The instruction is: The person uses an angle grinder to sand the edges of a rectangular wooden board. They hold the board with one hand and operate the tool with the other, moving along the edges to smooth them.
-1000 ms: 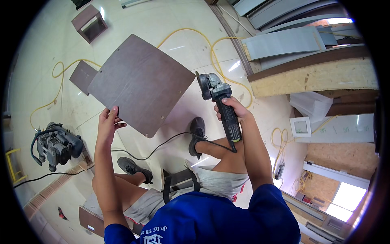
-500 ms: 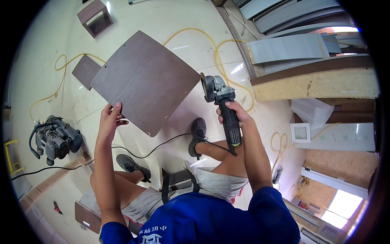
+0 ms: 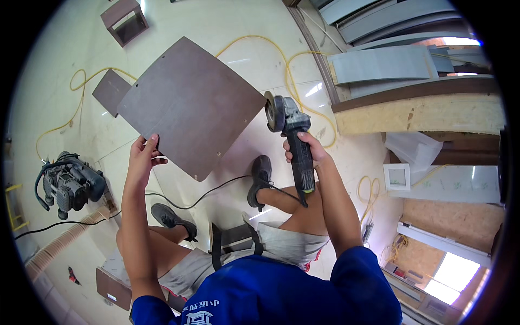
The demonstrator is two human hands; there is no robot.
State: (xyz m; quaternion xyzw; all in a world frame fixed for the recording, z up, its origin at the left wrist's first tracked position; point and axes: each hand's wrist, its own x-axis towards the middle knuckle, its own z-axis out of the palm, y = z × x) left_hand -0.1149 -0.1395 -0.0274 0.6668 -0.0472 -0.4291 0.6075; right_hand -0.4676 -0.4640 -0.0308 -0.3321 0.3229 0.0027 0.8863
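Down below, a pale, glossy tiled floor [image 3: 195, 16] is spreading right across the scene, and over it a big brown, flat, near-square board with rounded corners [image 3: 190, 108] is taking centre stage, lying askew in front of the person, one corner pointing toward the right. Out on the left, a black, bulky compressor-like machine [image 3: 70, 184] is sitting on the floor. Up top, a brown, open-fronted, hollow box [image 3: 118, 12] is standing well apart from the board, while a small brown rectangular panel [image 3: 110, 91] is peeking out beside the board's left corner. And here on the right, a black angle grinder with a grey metal head [image 3: 295, 130] is tilting its head toward the board's right corner! The left hand [image 3: 143, 157] is pinching the board's near-left edge, thumb on top, fingers curling beneath. The right hand [image 3: 309, 149] is gripping the grinder's body. At the tip, a thin round disc [image 3: 270, 105] is hovering close to that corner; whether they are touching, I'm not able to tell.
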